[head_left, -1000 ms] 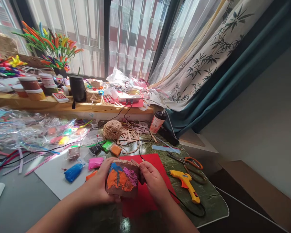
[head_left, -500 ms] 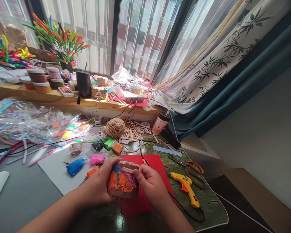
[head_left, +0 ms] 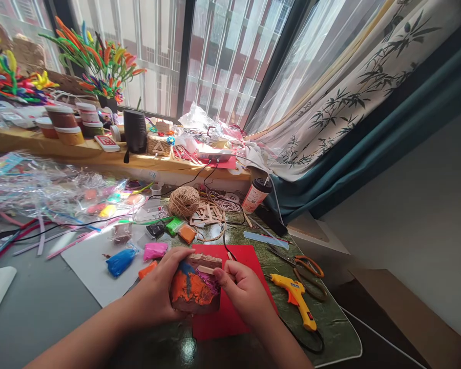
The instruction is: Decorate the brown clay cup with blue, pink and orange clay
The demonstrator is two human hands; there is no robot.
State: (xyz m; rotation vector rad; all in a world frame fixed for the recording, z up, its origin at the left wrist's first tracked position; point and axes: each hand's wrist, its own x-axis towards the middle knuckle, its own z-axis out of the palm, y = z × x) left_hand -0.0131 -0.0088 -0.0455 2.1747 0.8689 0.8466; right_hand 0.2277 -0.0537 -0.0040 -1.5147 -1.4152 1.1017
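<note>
My left hand (head_left: 161,282) is wrapped round the left side of a brown block (head_left: 200,307), holding it up above the table. Orange, blue and purple clay (head_left: 193,288) is smeared over the block's near face, and its top edge looks rough. Between the thumb and fingers of my right hand (head_left: 244,287) is a flat wooden craft stick (head_left: 207,270). The stick's tip lies against the purple clay near the top of the block. Beneath the block lies a red sheet (head_left: 249,256). Packets of blue clay (head_left: 121,262) and pink clay (head_left: 155,250) rest left of my hands.
A yellow glue gun (head_left: 295,297) with its cord lies to the right, beside orange-handled scissors (head_left: 307,265). Behind the red sheet are a ball of twine (head_left: 184,201), craft sticks (head_left: 207,212) and a lidded paper cup (head_left: 255,196). Plastic bags (head_left: 61,189) cover the left side.
My right hand and the craft stick have shifted slightly across the purple clay. The left hand keeps its hold on the block. The whole view has moved a little.
</note>
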